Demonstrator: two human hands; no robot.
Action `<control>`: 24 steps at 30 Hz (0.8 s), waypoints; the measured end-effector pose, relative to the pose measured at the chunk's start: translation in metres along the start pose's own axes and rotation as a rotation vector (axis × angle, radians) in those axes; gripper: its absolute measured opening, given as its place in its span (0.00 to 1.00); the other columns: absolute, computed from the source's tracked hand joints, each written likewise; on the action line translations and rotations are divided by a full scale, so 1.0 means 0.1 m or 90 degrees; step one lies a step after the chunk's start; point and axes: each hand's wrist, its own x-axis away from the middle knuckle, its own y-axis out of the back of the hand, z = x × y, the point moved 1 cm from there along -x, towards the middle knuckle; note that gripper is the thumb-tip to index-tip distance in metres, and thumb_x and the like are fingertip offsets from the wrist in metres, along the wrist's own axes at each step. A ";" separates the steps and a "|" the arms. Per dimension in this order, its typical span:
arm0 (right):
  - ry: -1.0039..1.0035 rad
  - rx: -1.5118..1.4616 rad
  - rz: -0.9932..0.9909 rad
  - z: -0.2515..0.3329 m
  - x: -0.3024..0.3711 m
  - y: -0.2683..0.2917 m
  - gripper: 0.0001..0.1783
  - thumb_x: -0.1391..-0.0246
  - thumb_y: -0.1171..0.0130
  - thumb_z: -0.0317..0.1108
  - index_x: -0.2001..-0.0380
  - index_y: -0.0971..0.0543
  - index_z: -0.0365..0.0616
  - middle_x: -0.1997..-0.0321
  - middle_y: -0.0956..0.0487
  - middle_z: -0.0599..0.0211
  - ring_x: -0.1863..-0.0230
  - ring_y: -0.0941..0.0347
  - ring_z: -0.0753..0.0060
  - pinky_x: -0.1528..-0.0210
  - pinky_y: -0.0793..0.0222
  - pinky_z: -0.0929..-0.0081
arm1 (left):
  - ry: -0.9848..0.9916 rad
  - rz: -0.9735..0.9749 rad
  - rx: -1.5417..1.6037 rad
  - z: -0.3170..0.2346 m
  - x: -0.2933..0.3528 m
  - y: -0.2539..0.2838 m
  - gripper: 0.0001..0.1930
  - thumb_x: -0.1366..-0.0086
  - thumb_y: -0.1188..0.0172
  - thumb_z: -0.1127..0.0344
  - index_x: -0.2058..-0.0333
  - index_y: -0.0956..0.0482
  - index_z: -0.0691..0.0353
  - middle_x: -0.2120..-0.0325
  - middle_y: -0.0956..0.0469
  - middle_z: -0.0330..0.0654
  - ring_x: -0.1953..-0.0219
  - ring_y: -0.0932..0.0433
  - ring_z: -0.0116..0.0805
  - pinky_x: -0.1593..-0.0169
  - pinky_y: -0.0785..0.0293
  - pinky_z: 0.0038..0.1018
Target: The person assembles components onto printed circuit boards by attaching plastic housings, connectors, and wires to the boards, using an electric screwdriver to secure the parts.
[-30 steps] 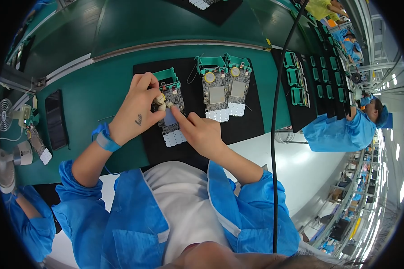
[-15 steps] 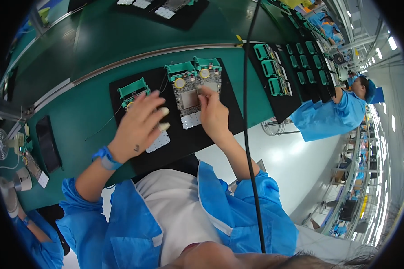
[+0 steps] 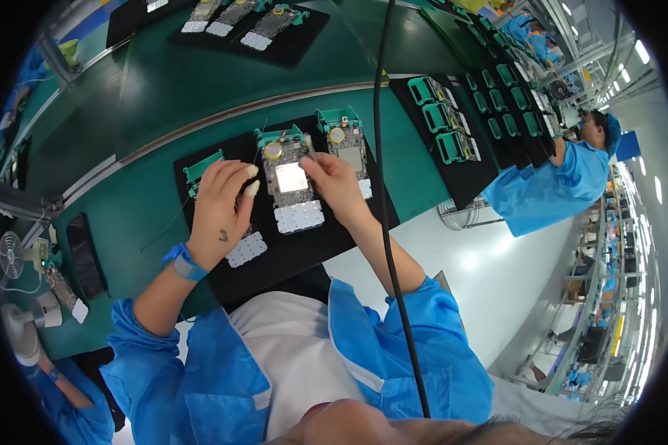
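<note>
Three circuit boards with green plastic frames lie in a row on a black mat (image 3: 289,256). The middle circuit board (image 3: 298,215) looks slightly tilted, its square metal shield catching bright light. My right hand (image 3: 334,189) pinches its right edge; a small silvery piece shows by the fingertips, too small to name. My left hand (image 3: 219,200) covers most of the left circuit board (image 3: 246,250). Its thumb and forefinger, in pale finger cots, are bent together near a thin wire; what they hold, if anything, is hidden. The right circuit board (image 3: 352,152) lies beside my right hand.
A black cable (image 3: 384,185) hangs down across the view. More boards sit on a mat (image 3: 304,37) beyond the rail, and green frames (image 3: 445,119) stand at right. A dark phone (image 3: 87,256) and small fan (image 3: 11,256) are at left. A co-worker (image 3: 549,185) sits at right.
The middle board has shifted left and toward me, away from the right board, with my right hand on it. My left hand's fingers, spread before, have drawn together.
</note>
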 end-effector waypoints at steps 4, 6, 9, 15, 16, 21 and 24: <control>-0.171 -0.212 0.077 0.08 0.08 0.02 0.15 0.38 0.47 0.43 0.64 0.23 0.41 0.78 0.28 0.80 0.86 0.50 0.94 0.86 0.55 0.91 | -0.042 -0.050 -0.053 -0.17 -0.17 0.00 0.21 0.54 0.33 0.74 0.58 0.24 0.61 0.64 0.29 0.41 0.60 0.32 0.44 0.56 0.34 0.37; -0.224 -0.229 0.117 0.01 0.12 0.04 0.15 0.38 0.47 0.44 0.67 0.25 0.43 0.82 0.34 0.81 0.87 0.50 0.93 0.87 0.54 0.90 | -0.095 -0.077 -0.099 -0.20 -0.25 -0.03 0.20 0.57 0.32 0.75 0.61 0.23 0.60 0.65 0.31 0.40 0.61 0.32 0.43 0.57 0.36 0.36; -0.221 -0.241 0.127 -0.02 0.15 0.05 0.15 0.38 0.48 0.45 0.69 0.26 0.45 0.83 0.37 0.82 0.87 0.49 0.92 0.87 0.52 0.89 | -0.176 -0.080 -0.127 -0.15 -0.30 -0.04 0.20 0.59 0.32 0.75 0.63 0.22 0.60 0.66 0.31 0.40 0.61 0.32 0.43 0.58 0.35 0.36; -0.163 -0.153 0.055 0.03 0.24 0.06 0.15 0.37 0.48 0.44 0.63 0.22 0.44 0.77 0.28 0.83 0.82 0.45 0.95 0.82 0.53 0.91 | -0.093 -0.071 0.062 -0.07 -0.21 -0.01 0.19 0.60 0.32 0.76 0.65 0.21 0.57 0.65 0.31 0.38 0.59 0.33 0.41 0.58 0.33 0.37; -0.118 -0.146 0.065 0.01 0.25 0.08 0.15 0.37 0.48 0.44 0.61 0.22 0.44 0.75 0.25 0.83 0.80 0.43 0.96 0.80 0.53 0.91 | -0.067 -0.055 0.049 -0.07 -0.17 0.00 0.17 0.59 0.32 0.76 0.67 0.22 0.57 0.64 0.30 0.38 0.58 0.33 0.42 0.57 0.32 0.38; -0.181 -0.150 0.105 -0.07 0.27 0.07 0.16 0.37 0.48 0.45 0.60 0.22 0.43 0.70 0.22 0.79 0.75 0.34 0.93 0.74 0.41 0.92 | -0.174 0.005 -0.046 -0.02 -0.08 -0.01 0.16 0.59 0.32 0.75 0.68 0.22 0.56 0.62 0.30 0.39 0.57 0.33 0.44 0.55 0.32 0.39; -0.125 -0.202 0.070 -0.11 0.28 0.06 0.16 0.37 0.49 0.43 0.59 0.23 0.40 0.66 0.21 0.74 0.69 0.28 0.87 0.67 0.33 0.87 | -0.103 -0.027 0.024 0.02 -0.10 -0.02 0.14 0.57 0.32 0.75 0.69 0.21 0.56 0.62 0.31 0.39 0.57 0.34 0.42 0.54 0.33 0.36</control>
